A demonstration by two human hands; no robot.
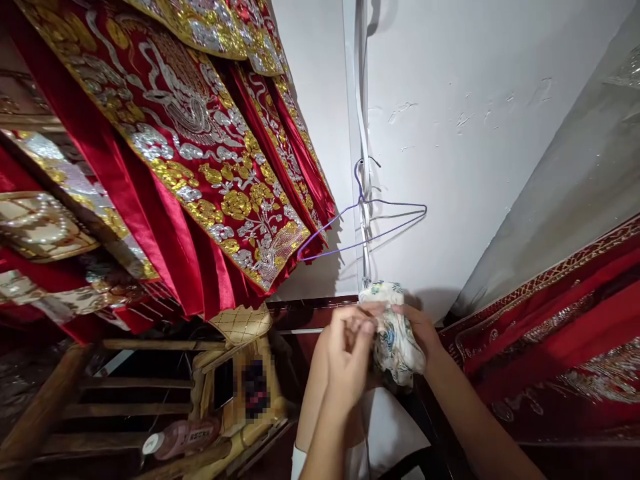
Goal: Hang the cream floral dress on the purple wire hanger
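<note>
Nearest, the left hand [353, 340] and right hand [421, 327] meet above a white-clad lap [393, 420]. Beyond rises a white wall [450, 167], with a red embroidered hanging [235, 200] at left and a low wooden frame [160, 345] beneath it. Before the wall hangs a purple hanger [361, 199]. Below that, between the hands, sits a bundled white printed cloth [397, 350]: the right fingers grip its right side; the left fingers curl at the opposite side, though I cannot tell whether they pinch a fold. It should be light, soft and limp, hardly fragile, best held by a gathered edge. Smallest, a pink bottle [183, 439] lies by the frame's rails; its dark lettering is unreadable.
</note>
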